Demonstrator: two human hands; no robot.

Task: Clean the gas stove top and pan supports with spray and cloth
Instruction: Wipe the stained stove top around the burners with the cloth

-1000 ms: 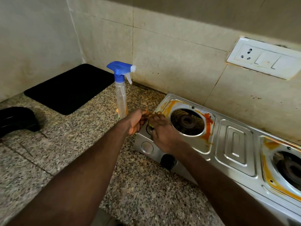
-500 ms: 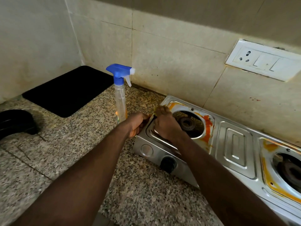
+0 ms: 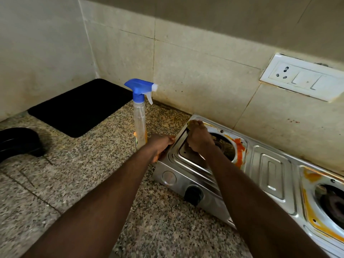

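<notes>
A steel gas stove (image 3: 270, 168) stands on the granite counter with orange stains around its left burner (image 3: 223, 144) and right burner (image 3: 333, 205). No pan supports are on it. My right hand (image 3: 198, 138) presses down at the stove's back left corner, fingers curled over a yellow-green cloth (image 3: 189, 123) of which only a sliver shows. My left hand (image 3: 160, 144) grips the stove's left edge. A clear spray bottle (image 3: 140, 118) with a blue trigger head stands upright just left of the stove, behind my left hand.
A black mat (image 3: 80, 107) lies in the counter's back left corner. A black curved object (image 3: 16, 142) sits at the far left edge. A black knob (image 3: 193, 194) is on the stove's front. A white wall socket (image 3: 305, 79) hangs above the stove.
My right hand has slid with the cloth from the stove's front left area back to its far left corner. My left hand has stayed on the stove's left edge.
</notes>
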